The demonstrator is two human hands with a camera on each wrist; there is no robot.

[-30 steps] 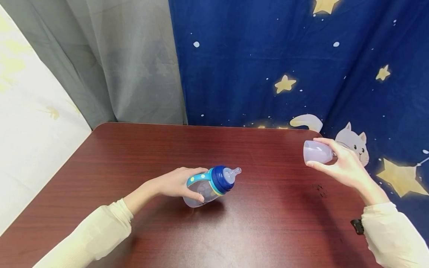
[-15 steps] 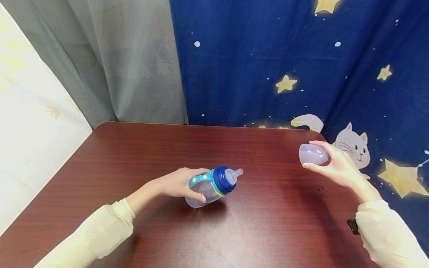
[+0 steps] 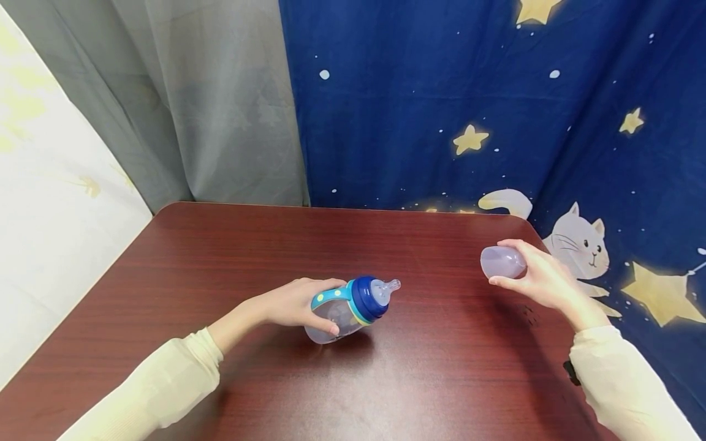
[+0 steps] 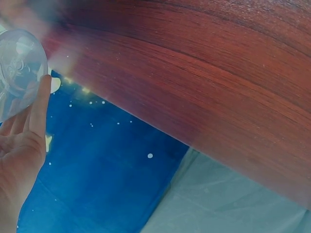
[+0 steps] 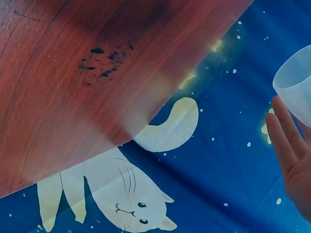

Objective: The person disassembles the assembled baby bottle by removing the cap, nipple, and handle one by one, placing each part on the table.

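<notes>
In the head view, my left hand [image 3: 298,302] grips a clear baby bottle [image 3: 343,315] with a dark blue collar, a light blue handle and a clear teat. The bottle tilts, teat pointing right, above the table's middle. My right hand [image 3: 543,275] holds a translucent bottle cap [image 3: 502,262] between thumb and fingers, its open end facing left, over the table's right side. The left wrist view catches the bottle's round base [image 4: 22,63] beside my fingers. At the right edge of the right wrist view, the cap [image 5: 296,87] shows partly, my fingers against it.
The dark red wooden table [image 3: 248,245] has rounded far corners. Behind it hang a grey curtain [image 3: 231,104] and a blue curtain [image 3: 397,110] with stars and a cat. Dark marks [image 5: 104,63] stain the tabletop near the right side.
My right hand has moved left and slightly nearer with the cap, bringing it closer to the bottle. The left hand and bottle have hardly moved.
</notes>
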